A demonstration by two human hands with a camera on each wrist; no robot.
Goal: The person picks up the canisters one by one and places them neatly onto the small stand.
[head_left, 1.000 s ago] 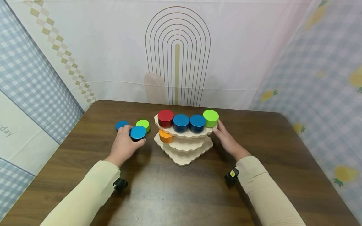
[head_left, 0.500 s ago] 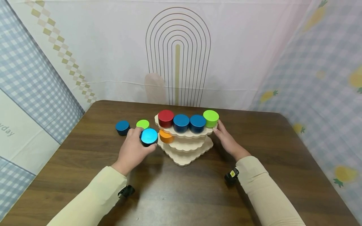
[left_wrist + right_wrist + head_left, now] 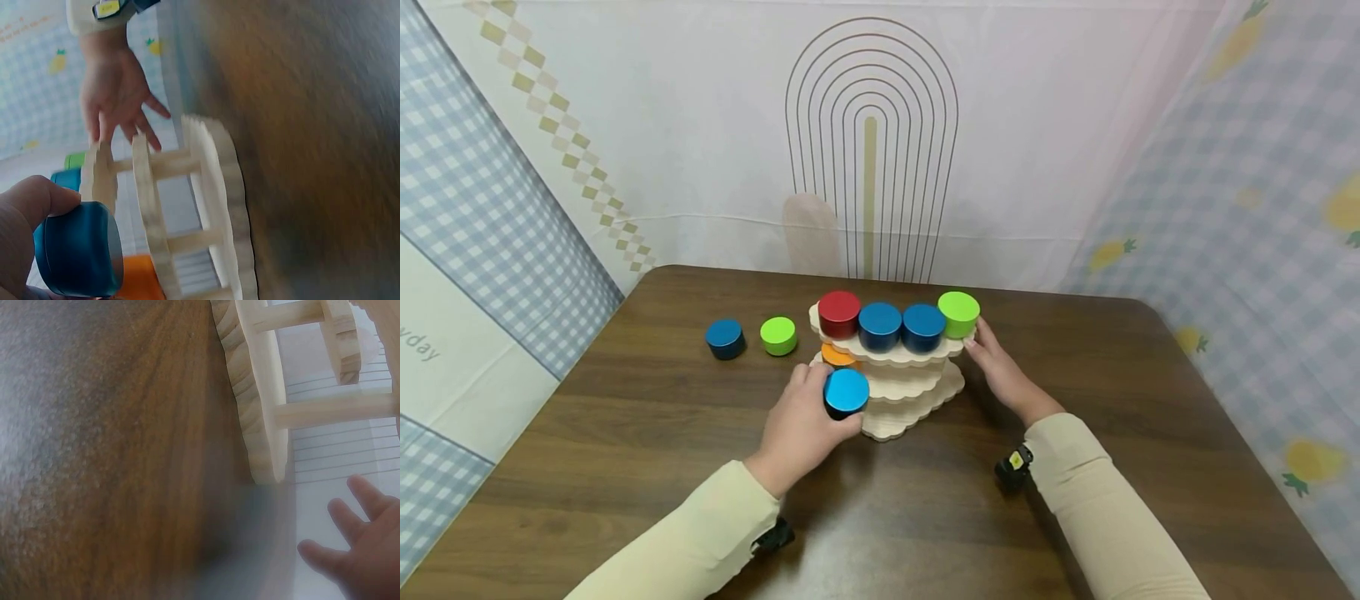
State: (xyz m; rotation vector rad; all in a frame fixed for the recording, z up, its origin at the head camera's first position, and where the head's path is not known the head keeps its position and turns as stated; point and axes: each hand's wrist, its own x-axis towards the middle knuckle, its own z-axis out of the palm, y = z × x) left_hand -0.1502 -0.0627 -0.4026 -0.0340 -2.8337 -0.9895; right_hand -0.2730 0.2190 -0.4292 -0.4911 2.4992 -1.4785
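My left hand point(image 3: 801, 429) pinches a shiny blue cylinder point(image 3: 847, 393) between thumb and fingers, in front of the left side of a pale wooden three-tier stand point(image 3: 917, 412). In the left wrist view this blue cylinder point(image 3: 81, 250) hangs beside the tiers. On the top tier stand a red cylinder point(image 3: 839, 315), two blue cylinders point(image 3: 880, 327) and a light green cylinder point(image 3: 958, 315). An orange cylinder point(image 3: 838, 357) sits on the middle tier, partly hidden. My right hand point(image 3: 1009, 375), fingers extended, is at the top tier's right edge; in its wrist view the fingers point(image 3: 347, 519) are spread.
Another blue cylinder point(image 3: 726, 339) and a light green cylinder point(image 3: 778, 336) rest on the dark wooden table point(image 3: 925, 533), left of the stand. Patterned cloth point(image 3: 715, 125) hangs behind the table and at both sides.
My left hand has carried the blue cylinder rightward and nearer, from beside the two loose cylinders to the front of the stand. My right hand and the stand have stayed put.
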